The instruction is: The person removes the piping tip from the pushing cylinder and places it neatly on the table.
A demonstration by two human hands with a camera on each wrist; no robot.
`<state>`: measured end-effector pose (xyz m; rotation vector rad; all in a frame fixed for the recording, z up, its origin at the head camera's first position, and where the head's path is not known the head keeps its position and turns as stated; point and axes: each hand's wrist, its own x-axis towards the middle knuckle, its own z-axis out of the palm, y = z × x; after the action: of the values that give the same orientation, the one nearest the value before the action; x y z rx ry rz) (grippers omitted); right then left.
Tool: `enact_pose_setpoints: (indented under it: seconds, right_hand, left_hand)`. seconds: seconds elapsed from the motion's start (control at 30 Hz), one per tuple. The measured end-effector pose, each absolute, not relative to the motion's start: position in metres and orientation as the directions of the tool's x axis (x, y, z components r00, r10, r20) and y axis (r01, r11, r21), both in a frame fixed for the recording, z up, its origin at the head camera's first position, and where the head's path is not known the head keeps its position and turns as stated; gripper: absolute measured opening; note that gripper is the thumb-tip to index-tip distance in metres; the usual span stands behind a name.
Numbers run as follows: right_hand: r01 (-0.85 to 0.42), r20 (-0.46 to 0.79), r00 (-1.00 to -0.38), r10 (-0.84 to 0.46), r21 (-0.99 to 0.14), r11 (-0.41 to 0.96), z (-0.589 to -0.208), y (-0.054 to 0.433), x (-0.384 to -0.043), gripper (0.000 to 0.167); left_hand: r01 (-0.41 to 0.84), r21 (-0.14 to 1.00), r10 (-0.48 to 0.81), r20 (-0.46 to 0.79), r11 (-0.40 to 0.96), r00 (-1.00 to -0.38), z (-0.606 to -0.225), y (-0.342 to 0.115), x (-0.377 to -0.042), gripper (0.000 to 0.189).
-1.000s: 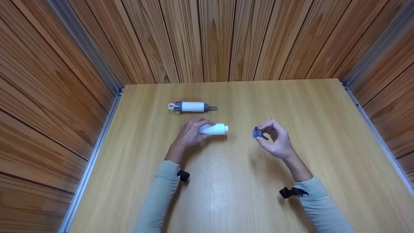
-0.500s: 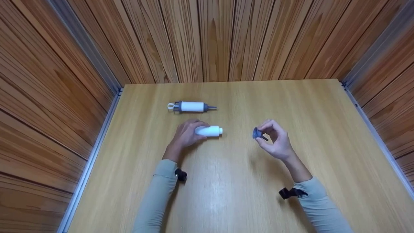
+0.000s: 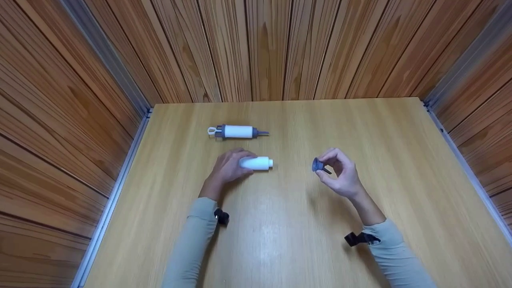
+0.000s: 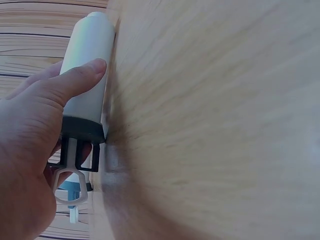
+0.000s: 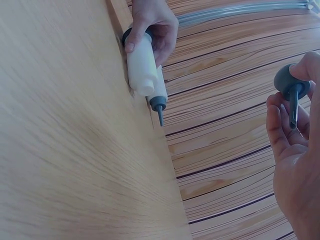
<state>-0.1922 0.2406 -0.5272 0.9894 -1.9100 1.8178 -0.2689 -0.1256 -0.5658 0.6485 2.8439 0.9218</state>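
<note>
My left hand [image 3: 232,166] grips a white plunger-type syringe barrel [image 3: 257,163] lying level, close over the table, its bare neck facing right. In the left wrist view the barrel's dark collar [image 4: 82,130] and the pale plunger ring [image 4: 70,187] show below the thumb. Well to the right, my right hand [image 3: 340,172] pinches a dark grey nozzle cap [image 3: 318,164] between thumb and fingers, its wide mouth toward the barrel. The right wrist view shows the cap's thin spout [image 5: 293,107] pointing back toward the palm side. Cap and barrel are apart.
A second white syringe [image 3: 238,131] with its grey nozzle fitted lies behind the left hand on the wooden table [image 3: 280,240]. Wood-plank walls [image 3: 268,52] stand at the back and sides, with metal rails [image 3: 112,192] along the table's sides.
My left hand has moved left and slightly toward me with the barrel, lowering it close to the table. The right hand with the nozzle cap has stayed nearly still.
</note>
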Motion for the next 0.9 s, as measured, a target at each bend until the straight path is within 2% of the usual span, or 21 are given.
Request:
enact_pose_setpoints:
  seconds: [0.3,0.9]
  right_hand:
    - [-0.666,0.649,-0.714,-0.262,-0.745,-0.031,-0.5272,0.2419,-0.1914,0.037]
    - [-0.673,0.65,-0.71,-0.273,-0.739,-0.01,-0.5257,0.2453,-0.1983,0.039]
  left_hand:
    - [0.383,0.563,0.429,0.057,0.732,-0.902,-0.5661,-0.126,-0.2692,0.046]
    - [0.432,0.517,0.424,0.143,0.739,-0.895,-0.5613,-0.1261,-0.2683,0.066]
